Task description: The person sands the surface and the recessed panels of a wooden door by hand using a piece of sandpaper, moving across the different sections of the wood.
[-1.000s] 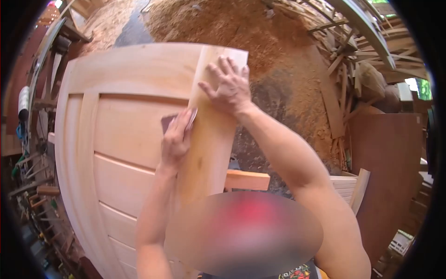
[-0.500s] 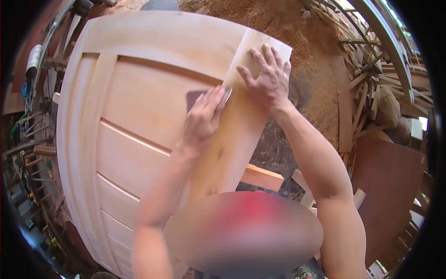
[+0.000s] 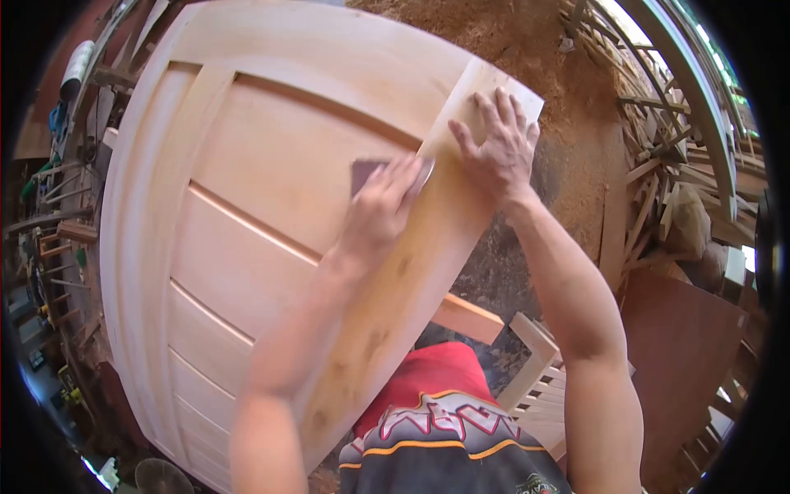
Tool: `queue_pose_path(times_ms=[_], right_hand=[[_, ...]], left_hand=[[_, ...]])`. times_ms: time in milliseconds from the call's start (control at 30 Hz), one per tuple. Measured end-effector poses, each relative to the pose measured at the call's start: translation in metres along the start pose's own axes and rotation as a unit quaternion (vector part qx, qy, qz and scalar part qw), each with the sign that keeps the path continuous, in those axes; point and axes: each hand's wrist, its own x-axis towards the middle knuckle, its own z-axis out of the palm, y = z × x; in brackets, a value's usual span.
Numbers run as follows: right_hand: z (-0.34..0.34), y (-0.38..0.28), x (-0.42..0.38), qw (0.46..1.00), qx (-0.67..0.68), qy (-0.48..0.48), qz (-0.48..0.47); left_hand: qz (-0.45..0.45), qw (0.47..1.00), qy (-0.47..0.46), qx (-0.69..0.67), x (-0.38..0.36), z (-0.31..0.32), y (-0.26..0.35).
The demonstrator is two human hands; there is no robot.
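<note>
A large pale wooden door [image 3: 255, 222] with recessed panels lies below me. My left hand [image 3: 383, 202] is closed on a dark sanding sheet [image 3: 362, 171], pressed on the inner edge of the door's right-hand rail, by the corner of the top panel. A light edge of the sheet shows at my fingertips. Flat on the rail's upper end rests my right hand [image 3: 502, 148], its fingers spread and holding nothing. Brownish stains mark the rail [image 3: 374, 337] nearer my body.
Sawdust [image 3: 527, 49] covers the floor beyond the door. Scrap wood [image 3: 658, 156] is piled at the right, above a brown board [image 3: 683, 354]. A wood block [image 3: 467, 318] juts out beside the rail, near a slatted wooden piece [image 3: 539, 370]. Tools and sticks [image 3: 62, 247] line the left.
The view has shifted, so the door and both hands appear slightly further right, and my shirt now shows. Both hands keep nearly the same places on the door.
</note>
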Motion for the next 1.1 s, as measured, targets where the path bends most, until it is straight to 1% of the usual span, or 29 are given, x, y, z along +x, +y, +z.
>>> queue_pose_path(times_ms=[67,133,200,233,267,367,467,533,567,600,633,733,800,833,867,967,1000,1033,1067,1100], right_hand=[[0.002,-0.003,0.002,1.000,0.002,-0.003,-0.001],[0.003,-0.001,0.001,1.000,-0.002,-0.009,0.002],[0.005,0.002,0.003,1.000,-0.008,-0.009,0.002],[0.007,0.005,0.003,1.000,-0.008,-0.003,-0.002],[0.011,0.007,0.000,1.000,-0.006,-0.001,-0.004],[0.008,0.002,0.001,1.000,-0.020,-0.009,0.000],[0.009,0.004,-0.001,0.999,-0.029,-0.012,0.005],[0.011,0.003,0.007,1.000,-0.025,-0.007,0.005],[0.011,0.005,0.009,1.000,-0.025,-0.007,0.007],[0.012,0.005,0.005,1.000,-0.025,-0.013,0.006],[0.012,0.007,-0.004,0.999,-0.029,-0.020,0.006],[0.016,0.010,0.006,0.999,-0.036,-0.014,0.001],[0.018,0.010,0.009,1.000,-0.024,-0.013,-0.008],[0.014,0.004,0.006,0.999,-0.025,-0.020,-0.003],[0.009,0.003,0.003,0.999,-0.031,-0.025,0.002],[0.003,-0.004,0.002,0.999,-0.035,-0.032,0.007],[0.004,-0.008,0.005,0.999,-0.028,-0.032,0.007],[0.004,-0.008,0.006,0.999,-0.025,-0.032,0.008],[0.002,-0.004,0.003,0.999,-0.028,-0.036,0.010],[0.001,-0.005,0.002,0.999,-0.030,-0.036,0.015]], left_hand=[[0.001,0.999,0.034,-0.001,0.034,0.012,0.005],[0.001,1.000,0.023,0.014,0.004,0.010,0.002],[-0.014,0.999,0.014,0.041,-0.058,-0.011,0.007],[-0.045,0.997,-0.001,0.065,-0.103,-0.027,0.013],[-0.079,0.993,-0.020,0.088,-0.163,-0.046,0.021],[-0.154,0.974,-0.028,0.162,-0.356,-0.097,0.035],[-0.217,0.957,0.006,0.193,-0.395,-0.095,0.050],[-0.191,0.963,0.044,0.184,-0.311,-0.065,0.045],[-0.159,0.972,0.047,0.168,-0.258,-0.051,0.044],[-0.130,0.982,0.062,0.125,-0.199,-0.040,0.046],[-0.094,0.984,0.077,0.134,-0.154,-0.026,0.041],[-0.094,0.985,0.091,0.116,-0.157,-0.025,0.041],[-0.148,0.978,0.073,0.124,-0.247,-0.057,0.048],[-0.167,0.972,0.051,0.158,-0.312,-0.074,0.052],[-0.184,0.964,0.030,0.187,-0.349,-0.084,0.052],[-0.188,0.959,0.037,0.210,-0.335,-0.077,0.050],[-0.168,0.966,0.048,0.189,-0.295,-0.066,0.048],[-0.146,0.974,0.057,0.166,-0.233,-0.049,0.045],[-0.114,0.980,0.088,0.135,-0.176,-0.032,0.040],[-0.074,0.983,0.103,0.131,-0.121,-0.014,0.033]])
